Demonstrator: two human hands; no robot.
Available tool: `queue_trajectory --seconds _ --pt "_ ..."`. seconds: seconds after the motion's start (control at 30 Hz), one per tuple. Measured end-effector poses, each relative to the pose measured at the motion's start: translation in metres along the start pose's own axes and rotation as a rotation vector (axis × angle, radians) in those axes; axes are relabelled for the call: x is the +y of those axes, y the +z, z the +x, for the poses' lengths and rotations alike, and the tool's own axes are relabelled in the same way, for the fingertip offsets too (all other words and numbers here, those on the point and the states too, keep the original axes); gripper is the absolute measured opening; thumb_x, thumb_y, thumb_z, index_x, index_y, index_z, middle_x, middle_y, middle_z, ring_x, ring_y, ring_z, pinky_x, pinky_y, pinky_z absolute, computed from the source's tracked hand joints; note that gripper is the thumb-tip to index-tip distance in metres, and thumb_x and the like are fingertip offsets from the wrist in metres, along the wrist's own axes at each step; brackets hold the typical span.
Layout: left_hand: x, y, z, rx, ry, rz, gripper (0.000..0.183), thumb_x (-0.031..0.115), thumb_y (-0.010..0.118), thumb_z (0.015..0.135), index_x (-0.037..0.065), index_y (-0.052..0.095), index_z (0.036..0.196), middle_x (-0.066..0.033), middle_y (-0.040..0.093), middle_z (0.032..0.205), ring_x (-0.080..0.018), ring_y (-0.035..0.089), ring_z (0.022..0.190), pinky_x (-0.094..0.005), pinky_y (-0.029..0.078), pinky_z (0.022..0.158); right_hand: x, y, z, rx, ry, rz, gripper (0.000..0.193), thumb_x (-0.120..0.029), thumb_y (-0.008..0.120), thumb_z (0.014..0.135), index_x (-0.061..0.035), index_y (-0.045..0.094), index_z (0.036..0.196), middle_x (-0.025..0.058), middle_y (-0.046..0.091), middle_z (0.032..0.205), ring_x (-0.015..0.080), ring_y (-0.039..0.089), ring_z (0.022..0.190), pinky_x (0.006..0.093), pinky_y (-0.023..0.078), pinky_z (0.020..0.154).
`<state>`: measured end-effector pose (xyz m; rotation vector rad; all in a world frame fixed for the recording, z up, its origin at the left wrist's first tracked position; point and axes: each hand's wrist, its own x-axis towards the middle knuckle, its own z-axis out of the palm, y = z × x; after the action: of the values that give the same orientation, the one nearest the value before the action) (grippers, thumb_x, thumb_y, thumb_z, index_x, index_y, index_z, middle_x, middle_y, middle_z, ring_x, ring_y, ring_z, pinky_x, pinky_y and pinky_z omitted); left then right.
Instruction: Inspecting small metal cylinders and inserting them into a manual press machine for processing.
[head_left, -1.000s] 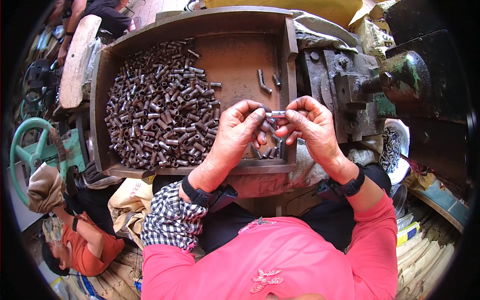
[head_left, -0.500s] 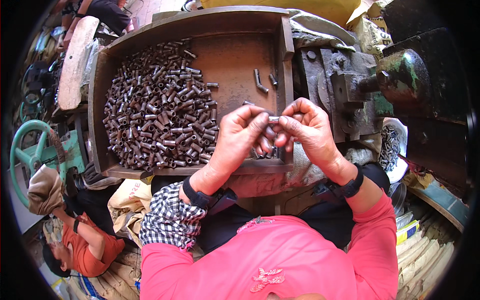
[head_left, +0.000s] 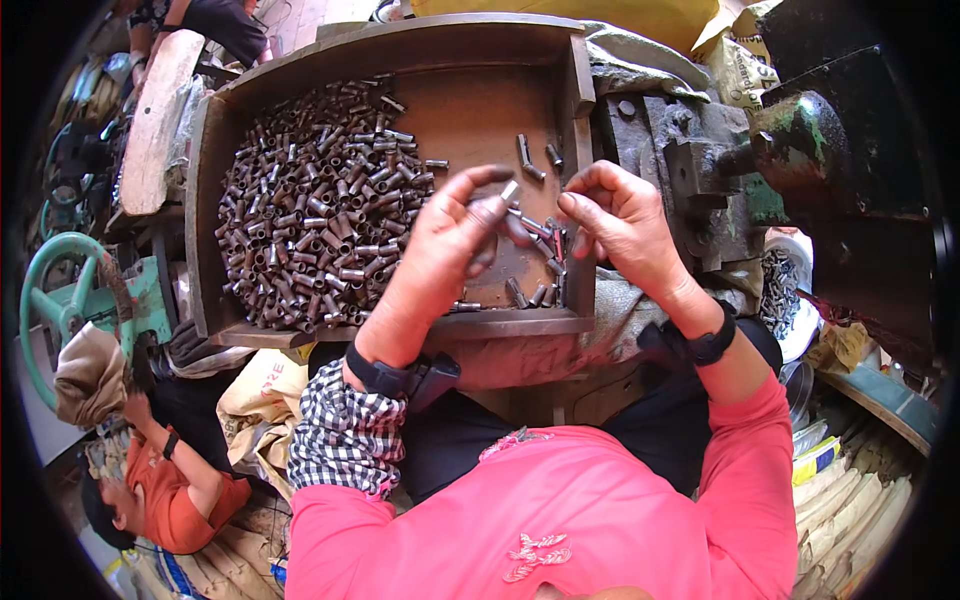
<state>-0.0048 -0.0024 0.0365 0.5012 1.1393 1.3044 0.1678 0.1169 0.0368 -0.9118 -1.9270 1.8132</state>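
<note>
Over the right part of a wooden box, my left hand [head_left: 445, 240] pinches a small, shiny metal tube [head_left: 509, 191] between thumb and forefinger. My right hand [head_left: 632, 220] is held apart from it, near the box's right wall, with curled fingers and the thumb close to the forefinger. Whether anything small sits in that pinch does not show. Below and between the hands lie several loose metal tubes [head_left: 517, 292], and something red [head_left: 558, 243] is among them. A large heap of dark, short metal tubes [head_left: 320, 210] fills the left side of the wooden box [head_left: 390, 331].
A greasy machine [head_left: 690, 180] stands right of the box. Beside my right knee is a white basin [head_left: 793, 340] of small metal parts. At left are a green handwheel [head_left: 65, 290] and another person in orange [head_left: 190, 500]. Sacks [head_left: 260, 400] lie near the box.
My hands have moved apart, the left taking the shiny tube with it. My right hand has let go of that tube and risen slightly. The box appears slightly farther right.
</note>
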Motion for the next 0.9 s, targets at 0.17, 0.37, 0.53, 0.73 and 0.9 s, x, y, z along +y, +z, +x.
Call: queue_trajectory --seconds 0.17,0.37,0.53,0.73,0.9 --pt "-0.004 -0.021 0.003 -0.019 -0.016 -0.350 0.028 0.012 0.049 0.092 0.004 0.048 0.119 -0.0095 0.062 0.083 -0.0027 0.039 0.045 -0.0119 0.032 0.038 0.010 0.029 0.015 -0.105 -0.479 -1.209 0.006 -0.007 0.059 0.074 -0.0015 0.061 0.076 0.0157 0.061 0.078 0.0270 0.065 0.068 0.0374 0.052 0.058" --pt "0.001 -0.016 0.000 0.101 -0.044 -0.125 0.023 0.007 0.049 0.084 0.005 0.051 0.107 -0.0064 0.060 0.086 -0.0138 0.062 0.068 -0.0199 0.044 0.047 -0.003 0.045 0.023 -0.303 -0.346 -1.422 0.010 -0.006 0.059 0.071 0.0000 0.066 0.075 0.0189 0.063 0.080 0.0282 0.067 0.073 0.0361 0.052 0.060" --pt "-0.021 -0.010 0.005 0.162 0.504 1.385 0.017 0.008 0.059 0.074 0.003 0.054 0.089 -0.0185 0.058 0.085 -0.0330 0.062 0.074 -0.0393 0.051 0.063 0.000 0.041 0.019 -0.141 -0.308 -1.259 0.016 -0.008 0.060 0.072 0.0019 0.061 0.084 0.0214 0.061 0.084 0.0341 0.064 0.074 0.0406 0.051 0.064" --pt "-0.027 -0.005 0.012 0.107 0.429 1.723 0.010 0.005 0.053 0.078 0.006 0.053 0.088 -0.0162 0.056 0.082 -0.0320 0.063 0.074 -0.0395 0.052 0.061 -0.002 0.010 0.001 -0.014 -0.330 -0.757 0.016 -0.010 0.062 0.074 0.0014 0.056 0.082 0.0177 0.056 0.077 0.0338 0.059 0.069 0.0404 0.047 0.063" --pt "-0.029 -0.004 0.013 0.090 0.418 1.786 0.011 0.004 0.054 0.076 0.005 0.053 0.088 -0.0142 0.055 0.079 -0.0312 0.063 0.070 -0.0392 0.051 0.059 0.000 0.003 -0.004 0.001 -0.182 -0.438 0.014 -0.010 0.061 0.074 0.0015 0.058 0.082 0.0165 0.058 0.074 0.0298 0.060 0.066 0.0370 0.047 0.061"
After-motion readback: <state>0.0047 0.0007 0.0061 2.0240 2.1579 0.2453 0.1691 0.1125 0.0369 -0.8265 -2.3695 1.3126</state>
